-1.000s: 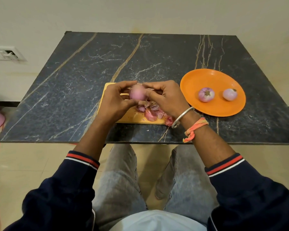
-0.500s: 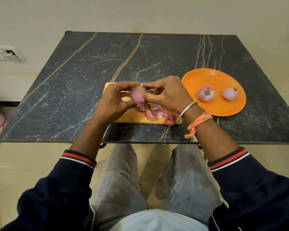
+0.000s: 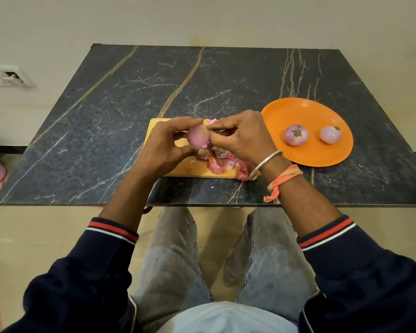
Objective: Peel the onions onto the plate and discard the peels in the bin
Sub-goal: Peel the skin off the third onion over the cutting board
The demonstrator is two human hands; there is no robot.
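Dark table (image 3: 106, 111), front edge: onion (image 3: 198, 138) being gripped by left hand (image 3: 162, 150), being pinched by right hand (image 3: 246, 138) above cutting board (image 3: 192, 168); peels (image 3: 220, 163) lying underneath.

**Navy sleeves, striped cuffs, faded grey jeans**

The person wears a dark navy top with long sleeves. The left sleeve (image 3: 89, 272) and the right sleeve (image 3: 360, 272) each end in a ribbed cuff banded in red and white. Both cuffs are pushed up, so the forearms are bare. Thin pale piping runs along the top's front edges. The left hand (image 3: 163, 147) and the right hand (image 3: 245, 138) are uncovered. Round the right wrist sits a plain silver-coloured bangle (image 3: 265, 164). Just behind it is a twisted orange thread band (image 3: 283, 180) with a knotted, frayed tail. The grey jeans (image 3: 173, 255) are faded, with paler patches over the thighs. A pale bluish-white shirt (image 3: 226, 318) shows at the waist.
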